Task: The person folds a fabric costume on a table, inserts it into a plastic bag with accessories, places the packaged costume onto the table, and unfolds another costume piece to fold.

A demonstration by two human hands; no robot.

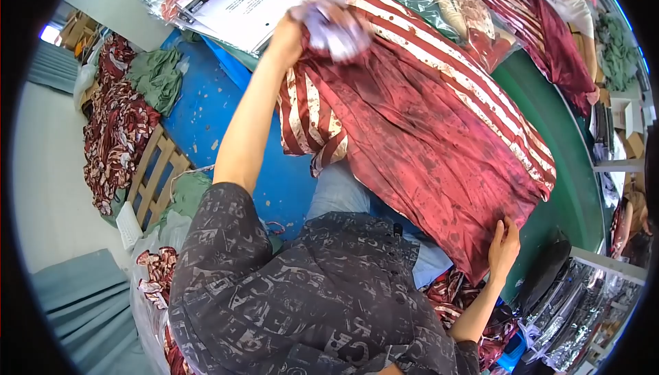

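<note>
A dark red, stained-looking garment [425, 135] with red-and-cream striped panels is spread on a slant across the table before me. At its upper left end my left hand [288, 37] is closed on a crumpled pale purple cloth [336, 30], smeared by motion; whether that cloth belongs to the garment I cannot tell. A striped sleeve-like part [309, 118] hangs below that hand. My right hand [504, 246] is at the lower right hem, its fingers bent over the edge of the fabric.
Printed sheets [250, 4] and plastic-bagged garments [467, 18] lie along the far side of the green table [566, 155]. Another person [573, 4] handles a similar garment at the upper right. Striped clothes [117, 128] are heaped beside a wooden pallet [156, 172] at left. Silvery packages [576, 306] stand lower right.
</note>
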